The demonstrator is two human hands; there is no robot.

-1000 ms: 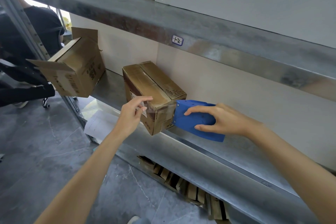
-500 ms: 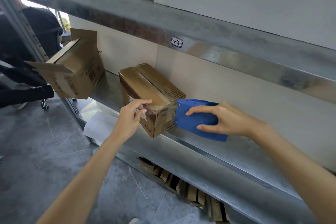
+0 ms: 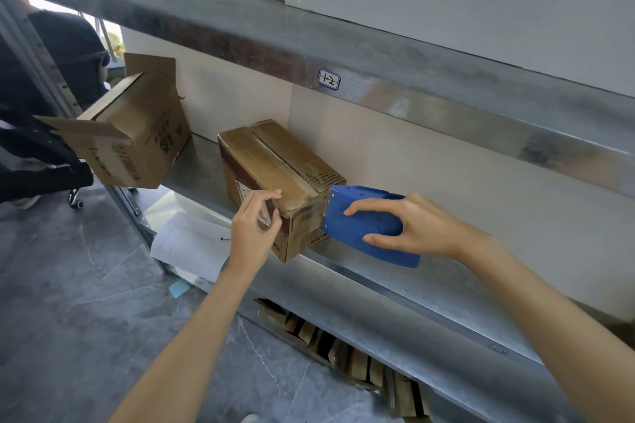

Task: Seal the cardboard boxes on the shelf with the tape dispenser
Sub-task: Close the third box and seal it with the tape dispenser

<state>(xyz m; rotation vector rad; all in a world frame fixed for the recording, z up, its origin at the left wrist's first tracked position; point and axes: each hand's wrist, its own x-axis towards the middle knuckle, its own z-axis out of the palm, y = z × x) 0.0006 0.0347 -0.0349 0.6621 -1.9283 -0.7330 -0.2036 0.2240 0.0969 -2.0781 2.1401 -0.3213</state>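
A grey galvanised metal shelf (image 3: 395, 282) against a beige wall carries a closed brown cardboard box (image 3: 275, 178), taped along its top seam, standing at the shelf's front edge over a grey stone floor (image 3: 68, 285). Right of this box the right hand (image 3: 409, 227) grips a blue plastic tape dispenser (image 3: 357, 216), its nose touching the box's end face, while the left hand (image 3: 254, 227) pinches the box's near top corner. Left of the box a second, open-flapped cardboard box (image 3: 137, 134) overhangs the shelf end; the dispenser's tape roll is hidden, and flattened cardboard (image 3: 347, 354) below the shelf is partly cut off.
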